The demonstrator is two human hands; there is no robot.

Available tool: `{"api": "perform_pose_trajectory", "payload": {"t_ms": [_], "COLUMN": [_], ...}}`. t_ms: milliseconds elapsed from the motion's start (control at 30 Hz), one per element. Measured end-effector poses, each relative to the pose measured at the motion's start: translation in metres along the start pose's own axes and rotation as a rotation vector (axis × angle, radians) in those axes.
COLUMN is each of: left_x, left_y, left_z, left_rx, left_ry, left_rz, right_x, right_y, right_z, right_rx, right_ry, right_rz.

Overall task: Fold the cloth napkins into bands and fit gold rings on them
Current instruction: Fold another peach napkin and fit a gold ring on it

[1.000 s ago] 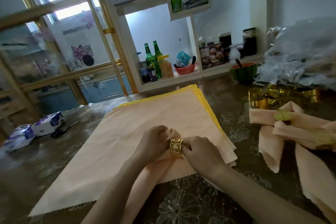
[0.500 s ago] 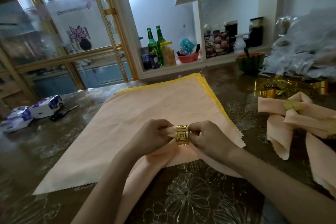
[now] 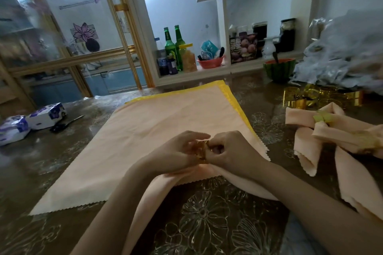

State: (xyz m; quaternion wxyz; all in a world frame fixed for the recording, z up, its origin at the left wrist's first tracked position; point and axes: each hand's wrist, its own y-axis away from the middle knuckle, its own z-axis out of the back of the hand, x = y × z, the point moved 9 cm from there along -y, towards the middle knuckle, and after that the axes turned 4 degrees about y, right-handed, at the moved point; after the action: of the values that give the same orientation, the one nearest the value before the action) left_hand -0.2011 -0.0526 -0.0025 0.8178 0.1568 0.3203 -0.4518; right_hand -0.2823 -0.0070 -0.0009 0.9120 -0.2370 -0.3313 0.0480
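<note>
A folded peach napkin [image 3: 157,190] runs under both my hands, its two ends trailing toward me. A gold ring [image 3: 200,149] sits around its middle, mostly covered by fingers. My left hand [image 3: 176,151] grips the napkin and the ring from the left. My right hand [image 3: 228,151] pinches the napkin at the ring's right side. Beneath them lies a stack of flat napkins [image 3: 165,130], peach on top with a yellow one [image 3: 234,99] showing at the far edge. Finished ringed napkins [image 3: 331,136] lie at the right.
Loose gold rings [image 3: 298,99] cluster at the back right beside crumpled plastic wrapping [image 3: 342,58] and a green bowl [image 3: 278,68]. Tissue packs [image 3: 31,120] and scissors [image 3: 66,123] lie at the left. A shelf with bottles [image 3: 174,47] stands behind the flower-patterned table [image 3: 207,223].
My hands have closed in over the ring, so the patterned face seen earlier is now mostly hidden. The view has tilted slightly.
</note>
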Motion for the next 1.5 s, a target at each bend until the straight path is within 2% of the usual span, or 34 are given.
{"api": "perform_pose_trajectory", "payload": {"t_ms": [100, 267, 367, 433, 533, 600, 667, 700, 767, 833, 900, 1000, 1067, 1133, 1233, 1433, 1500], "left_x": [-0.006, -0.001, 0.015, 0.019, 0.009, -0.002, -0.014, -0.017, -0.014, -0.003, 0.01, 0.027, 0.032, 0.034, 0.036, 0.038, 0.028], "left_y": [-0.002, -0.003, 0.0, 0.001, 0.004, 0.007, 0.009, 0.01, 0.014, 0.022, 0.025, 0.013, 0.01, 0.011, 0.011, 0.019, 0.02], "left_z": [-0.002, 0.011, 0.028, 0.031, 0.035, 0.034, 0.032, 0.033, 0.045, 0.059, 0.058, 0.032, 0.013, 0.0, -0.007, 0.022, 0.028], "left_rx": [-0.055, -0.15, -0.218, -0.256, -0.367, -0.432, -0.48, -0.505, -0.6, -0.728, -0.75, -0.552, -0.385, -0.331, -0.352, -0.619, -0.651], "left_ry": [-0.186, -0.256, -0.337, -0.313, -0.286, -0.372, -0.459, -0.436, -0.229, 0.037, 0.251, 0.553, 0.847, 1.119, 1.153, 0.962, 0.95], "left_rz": [-0.066, -0.04, 0.038, 0.042, -0.035, -0.11, -0.182, -0.202, -0.154, -0.049, 0.069, 0.24, 0.374, 0.455, 0.461, 0.319, 0.245], "right_x": [-0.006, -0.011, -0.021, -0.022, -0.024, -0.029, -0.032, -0.035, -0.041, -0.044, -0.041, -0.036, -0.037, -0.037, -0.035, -0.031, -0.032], "right_y": [0.0, -0.002, -0.004, -0.004, -0.002, 0.001, 0.004, 0.006, 0.007, 0.006, 0.005, 0.004, 0.004, 0.004, 0.003, 0.0, -0.002], "right_z": [0.0, 0.019, 0.036, 0.036, 0.025, 0.015, 0.011, 0.011, 0.012, 0.014, 0.013, 0.016, 0.018, 0.019, 0.017, 0.014, 0.018], "right_rx": [0.013, 0.017, -0.018, -0.014, 0.042, 0.105, 0.091, 0.055, -0.007, -0.044, -0.053, -0.113, -0.151, -0.165, -0.183, -0.175, -0.166], "right_ry": [-0.022, -0.089, -0.183, -0.167, -0.196, -0.275, -0.391, -0.476, -0.67, -0.847, -0.962, -1.087, -1.092, -1.094, -1.149, -1.217, -1.135], "right_rz": [-0.038, -0.082, -0.133, -0.147, -0.273, -0.386, -0.483, -0.533, -0.604, -0.631, -0.621, -0.607, -0.61, -0.602, -0.567, -0.584, -0.557]}}
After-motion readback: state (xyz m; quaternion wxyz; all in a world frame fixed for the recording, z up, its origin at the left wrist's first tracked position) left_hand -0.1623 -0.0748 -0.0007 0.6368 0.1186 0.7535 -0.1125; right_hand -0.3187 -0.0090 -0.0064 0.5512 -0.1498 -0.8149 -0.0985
